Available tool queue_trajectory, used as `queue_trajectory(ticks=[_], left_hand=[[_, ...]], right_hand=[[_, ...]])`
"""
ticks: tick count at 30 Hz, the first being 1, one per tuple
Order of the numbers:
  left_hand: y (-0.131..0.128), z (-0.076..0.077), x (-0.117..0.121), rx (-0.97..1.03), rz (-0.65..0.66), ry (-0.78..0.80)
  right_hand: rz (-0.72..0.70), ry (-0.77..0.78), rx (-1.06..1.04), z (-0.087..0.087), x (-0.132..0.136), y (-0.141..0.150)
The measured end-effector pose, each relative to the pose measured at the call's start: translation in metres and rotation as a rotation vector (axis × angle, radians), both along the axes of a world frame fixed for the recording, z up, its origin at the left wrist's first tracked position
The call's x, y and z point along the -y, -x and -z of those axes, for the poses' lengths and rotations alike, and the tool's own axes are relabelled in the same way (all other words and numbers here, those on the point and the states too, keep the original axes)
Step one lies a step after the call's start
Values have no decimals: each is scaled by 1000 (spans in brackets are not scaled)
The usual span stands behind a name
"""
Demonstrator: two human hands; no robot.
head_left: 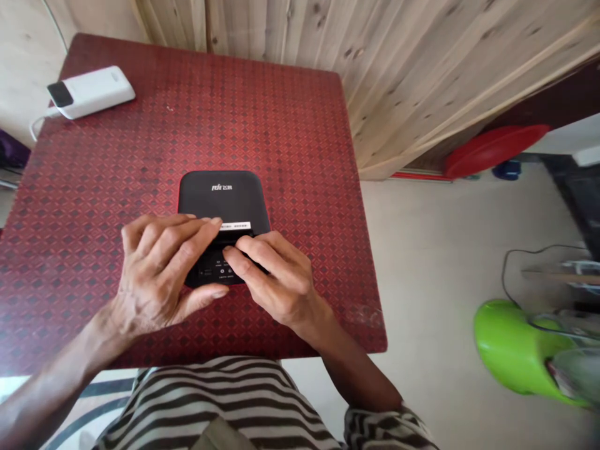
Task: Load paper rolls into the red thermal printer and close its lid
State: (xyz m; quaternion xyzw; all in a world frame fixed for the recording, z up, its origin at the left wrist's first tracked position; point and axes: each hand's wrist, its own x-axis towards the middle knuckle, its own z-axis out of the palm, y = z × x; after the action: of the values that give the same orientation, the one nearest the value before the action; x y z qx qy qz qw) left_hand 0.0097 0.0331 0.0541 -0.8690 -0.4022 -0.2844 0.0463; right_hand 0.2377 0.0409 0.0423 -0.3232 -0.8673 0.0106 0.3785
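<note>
A flat black device (220, 200) with rounded corners lies on the red patterned table (257, 119). It bears a pale logo, a white barcode label (237, 226) and, nearer me, a dark slot beside small printed symbols. Across its left side lies my left hand (162, 269), with the fingers over the slot area and the thumb by the near edge, closed around the device. My right hand (272, 275) has its thumb and forefinger pressed together at the slot's right part. Whether a small piece is pinched between them is hidden.
A white power bank (96, 92) with a black end and a white cable lies at the table's far left corner. Wooden panelling (290, 37) stands behind the table. On the floor at the right are a green plastic stool-like object (506, 350) and a red basin (492, 147).
</note>
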Motion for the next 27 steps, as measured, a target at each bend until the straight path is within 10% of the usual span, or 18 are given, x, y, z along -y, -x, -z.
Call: queue_trajectory(ticks=[17, 27], left_hand=[[-3, 21, 6, 8, 3, -66], [21, 45, 38, 52, -140, -172]], right_hand=[[175, 208, -263, -4, -9, -19], [351, 653, -355, 53, -40, -44]])
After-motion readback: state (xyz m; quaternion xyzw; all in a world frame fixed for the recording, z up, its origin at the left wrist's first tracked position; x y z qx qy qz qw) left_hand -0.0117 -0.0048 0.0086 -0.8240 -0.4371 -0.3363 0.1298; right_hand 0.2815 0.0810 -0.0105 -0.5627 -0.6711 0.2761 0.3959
